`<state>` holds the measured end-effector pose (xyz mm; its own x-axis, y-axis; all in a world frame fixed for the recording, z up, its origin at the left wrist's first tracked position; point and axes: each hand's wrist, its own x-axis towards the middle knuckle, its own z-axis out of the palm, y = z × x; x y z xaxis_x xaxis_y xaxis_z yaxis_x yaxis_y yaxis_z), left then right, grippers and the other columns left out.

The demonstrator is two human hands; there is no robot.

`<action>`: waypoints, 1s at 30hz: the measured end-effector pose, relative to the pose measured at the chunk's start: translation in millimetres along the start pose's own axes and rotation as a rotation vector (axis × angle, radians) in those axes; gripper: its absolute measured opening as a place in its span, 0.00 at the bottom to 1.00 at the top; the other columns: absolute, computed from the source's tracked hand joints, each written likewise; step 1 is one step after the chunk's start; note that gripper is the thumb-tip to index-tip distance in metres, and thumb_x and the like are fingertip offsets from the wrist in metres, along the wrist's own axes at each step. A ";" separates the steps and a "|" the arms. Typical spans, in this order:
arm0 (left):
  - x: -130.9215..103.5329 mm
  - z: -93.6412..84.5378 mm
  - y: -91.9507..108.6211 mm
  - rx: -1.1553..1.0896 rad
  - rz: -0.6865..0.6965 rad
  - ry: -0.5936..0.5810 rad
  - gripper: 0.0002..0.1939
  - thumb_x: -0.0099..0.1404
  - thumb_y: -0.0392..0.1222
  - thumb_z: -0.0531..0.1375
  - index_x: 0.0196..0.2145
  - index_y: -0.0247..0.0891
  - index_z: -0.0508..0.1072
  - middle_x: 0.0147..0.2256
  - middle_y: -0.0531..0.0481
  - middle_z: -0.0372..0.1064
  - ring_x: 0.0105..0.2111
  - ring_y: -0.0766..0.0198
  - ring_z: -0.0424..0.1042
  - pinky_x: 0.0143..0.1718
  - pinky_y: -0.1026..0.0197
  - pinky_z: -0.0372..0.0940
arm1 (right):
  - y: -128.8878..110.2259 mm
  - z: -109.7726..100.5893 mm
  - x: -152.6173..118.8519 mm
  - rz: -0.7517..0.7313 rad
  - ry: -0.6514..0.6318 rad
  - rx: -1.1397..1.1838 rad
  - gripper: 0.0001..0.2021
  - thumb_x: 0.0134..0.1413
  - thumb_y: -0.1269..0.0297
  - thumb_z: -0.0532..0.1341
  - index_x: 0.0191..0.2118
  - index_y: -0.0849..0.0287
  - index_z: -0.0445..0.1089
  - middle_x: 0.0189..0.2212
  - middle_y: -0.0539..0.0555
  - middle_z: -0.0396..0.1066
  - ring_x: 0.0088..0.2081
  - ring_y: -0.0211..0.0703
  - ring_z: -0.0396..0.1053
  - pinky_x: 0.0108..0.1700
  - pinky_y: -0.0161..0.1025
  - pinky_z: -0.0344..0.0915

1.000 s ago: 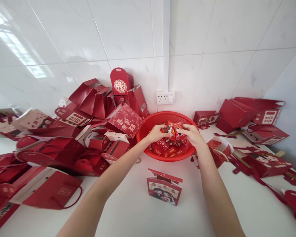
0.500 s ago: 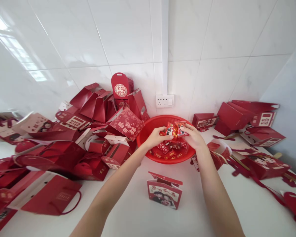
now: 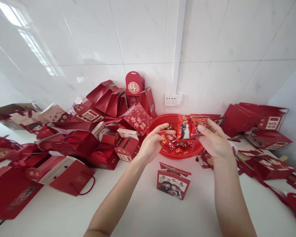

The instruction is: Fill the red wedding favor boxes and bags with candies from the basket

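Note:
My right hand (image 3: 214, 140) holds two red candy packets (image 3: 190, 127) side by side, lifted just above the near rim of a red plastic basket (image 3: 160, 120). My left hand (image 3: 153, 143) is cupped palm up beside them and holds a few small red wrapped candies (image 3: 165, 136). More red candies (image 3: 180, 147) lie in the basket under both hands. A small red gift bag (image 3: 172, 181) with a picture of a couple stands open on the white counter (image 3: 148, 210) just in front of the basket, between my forearms.
A heap of red gift bags and boxes (image 3: 88, 131) fills the counter's left side up to the tiled wall. More red boxes (image 3: 259, 121) and loose red handles lie at the right. A white wall socket (image 3: 173, 99) sits above the basket.
Both hands have drawn back from the basket's middle towards me and lifted. The right hand now shows two packets fanned out; the left hand has turned palm up with candies.

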<state>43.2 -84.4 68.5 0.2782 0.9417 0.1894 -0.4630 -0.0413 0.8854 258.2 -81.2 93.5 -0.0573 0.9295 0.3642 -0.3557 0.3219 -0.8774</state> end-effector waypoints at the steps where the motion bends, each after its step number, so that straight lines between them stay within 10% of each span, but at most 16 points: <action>1: -6.2 -2.1 3.7 0.034 0.006 -0.024 0.26 0.55 0.34 0.62 0.53 0.36 0.73 0.44 0.43 0.79 0.41 0.59 0.77 0.53 0.54 0.66 | -5.9 -0.7 -5.7 -0.019 0.024 -0.018 0.16 0.41 0.52 0.76 0.36 0.49 0.76 0.40 0.51 0.81 0.47 0.54 0.77 0.48 0.51 0.75; 8: -43.9 -9.7 25.9 0.332 -0.034 -0.275 0.16 0.55 0.35 0.72 0.43 0.39 0.81 0.58 0.40 0.72 0.49 0.52 0.78 0.44 0.58 0.73 | -44.6 -9.2 -44.9 -0.076 0.032 -0.099 0.25 0.42 0.57 0.77 0.50 0.48 0.79 0.42 0.52 0.80 0.41 0.48 0.78 0.44 0.42 0.77; 18: -46.6 -19.7 28.4 0.697 -0.018 -0.693 0.08 0.60 0.38 0.71 0.38 0.45 0.86 0.63 0.44 0.67 0.66 0.48 0.63 0.66 0.53 0.59 | -38.9 -14.5 -51.2 -0.093 0.018 -0.227 0.16 0.40 0.55 0.77 0.38 0.49 0.82 0.36 0.54 0.82 0.38 0.56 0.80 0.44 0.52 0.77; 30: -35.2 -11.3 -7.0 0.744 0.085 -0.513 0.10 0.67 0.43 0.65 0.42 0.38 0.83 0.44 0.42 0.80 0.44 0.56 0.78 0.46 0.60 0.70 | -43.4 -15.6 -56.1 -0.093 -0.020 -0.287 0.15 0.43 0.54 0.76 0.40 0.47 0.83 0.38 0.53 0.82 0.39 0.53 0.80 0.41 0.45 0.77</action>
<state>27.2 -113.5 50.8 0.6911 0.6684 0.2750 0.1141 -0.4767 0.8716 291.3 -144.4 106.2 -0.0561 0.8908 0.4508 -0.0819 0.4459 -0.8913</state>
